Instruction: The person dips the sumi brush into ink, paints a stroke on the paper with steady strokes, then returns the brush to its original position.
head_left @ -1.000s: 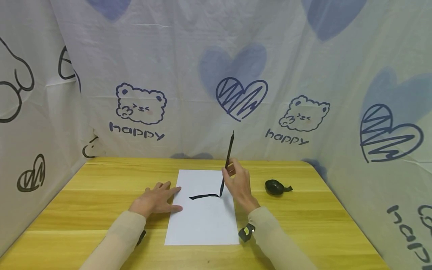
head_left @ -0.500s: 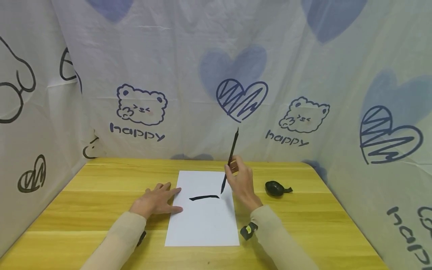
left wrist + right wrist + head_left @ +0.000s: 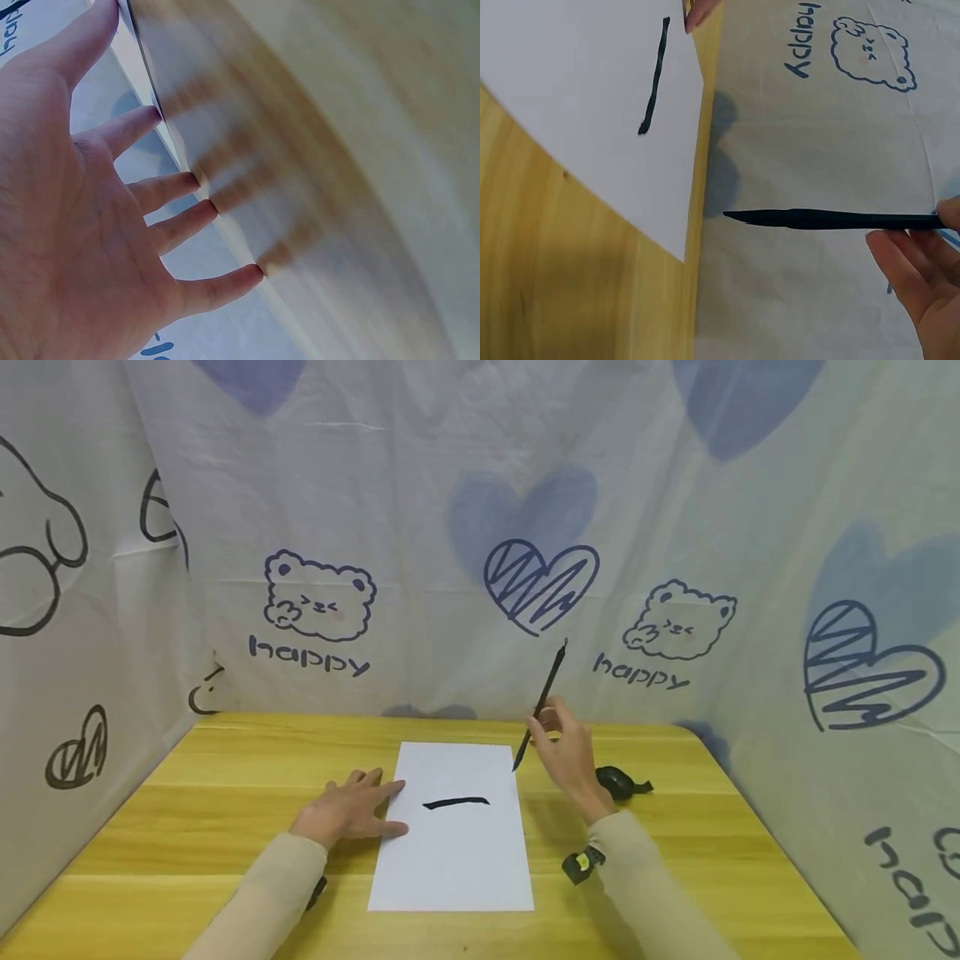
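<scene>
A white sheet of paper (image 3: pixel 450 860) lies on the wooden table, bearing one thick black stroke (image 3: pixel 456 802) across its middle. My left hand (image 3: pixel 348 810) rests at the sheet's left edge with fingers spread, thumb and index fingertip on the paper. In the left wrist view its fingertips (image 3: pixel 247 276) touch the table surface. My right hand (image 3: pixel 566 752) pinches a black calligraphy brush (image 3: pixel 547 689) between thumb and fingers, tip slanting down to the left. The brush tip overlaps the sheet's right edge in the head view; the right wrist view shows the dark bristles (image 3: pixel 754 217) raised off the paper.
A small black rounded object (image 3: pixel 617 783) with a short tail sits on the table (image 3: pixel 690 852) right of my right hand, partly behind it. A pale curtain (image 3: pixel 420 527) printed with hearts and bears hangs behind the table and along both sides.
My right hand has lifted the brush from the stroke's right end and moved it right and away, toward the sheet's right edge. The left hand stays put.
</scene>
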`<act>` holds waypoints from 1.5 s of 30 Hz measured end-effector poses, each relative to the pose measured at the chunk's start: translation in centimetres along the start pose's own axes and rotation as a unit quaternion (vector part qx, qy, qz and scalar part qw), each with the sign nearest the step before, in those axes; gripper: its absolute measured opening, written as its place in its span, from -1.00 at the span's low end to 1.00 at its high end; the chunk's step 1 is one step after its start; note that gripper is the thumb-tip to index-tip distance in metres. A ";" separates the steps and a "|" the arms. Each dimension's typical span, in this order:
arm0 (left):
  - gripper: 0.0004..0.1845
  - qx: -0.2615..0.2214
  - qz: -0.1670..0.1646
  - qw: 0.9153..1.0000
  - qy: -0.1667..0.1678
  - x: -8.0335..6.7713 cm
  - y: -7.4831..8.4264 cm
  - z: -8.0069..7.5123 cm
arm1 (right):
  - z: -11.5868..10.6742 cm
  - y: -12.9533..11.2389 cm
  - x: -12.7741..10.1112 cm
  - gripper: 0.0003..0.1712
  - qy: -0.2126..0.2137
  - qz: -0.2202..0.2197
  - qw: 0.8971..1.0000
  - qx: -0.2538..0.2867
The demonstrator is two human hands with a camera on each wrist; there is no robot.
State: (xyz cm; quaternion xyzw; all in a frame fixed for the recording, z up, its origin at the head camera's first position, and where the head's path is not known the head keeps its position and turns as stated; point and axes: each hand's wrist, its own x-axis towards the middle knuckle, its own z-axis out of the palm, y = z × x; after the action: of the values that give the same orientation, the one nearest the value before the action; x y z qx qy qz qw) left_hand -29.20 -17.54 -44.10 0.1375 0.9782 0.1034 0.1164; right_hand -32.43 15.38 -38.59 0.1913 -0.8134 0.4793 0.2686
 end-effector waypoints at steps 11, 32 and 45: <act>-0.08 0.002 0.001 1.000 0.003 0.0 0.0 0.2 | -5.3 1.3 -0.2 -0.80 -0.002 -0.046 0.994 -0.101; -0.09 0.005 0.003 1.000 0.003 0.0 -0.2 0.2 | -13.8 7.0 -1.3 -0.78 -0.035 -0.118 0.977 -0.173; -0.08 0.002 0.003 1.000 0.001 0.0 0.0 0.0 | -15.0 9.1 -2.2 -0.55 -0.089 -0.273 0.935 -0.208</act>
State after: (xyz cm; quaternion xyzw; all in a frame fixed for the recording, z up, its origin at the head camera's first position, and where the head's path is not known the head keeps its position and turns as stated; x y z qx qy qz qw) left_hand -29.19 -17.57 -44.06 0.1409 0.9781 0.1017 0.1146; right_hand -32.06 32.99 -40.12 0.3875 -0.8322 0.1883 0.3490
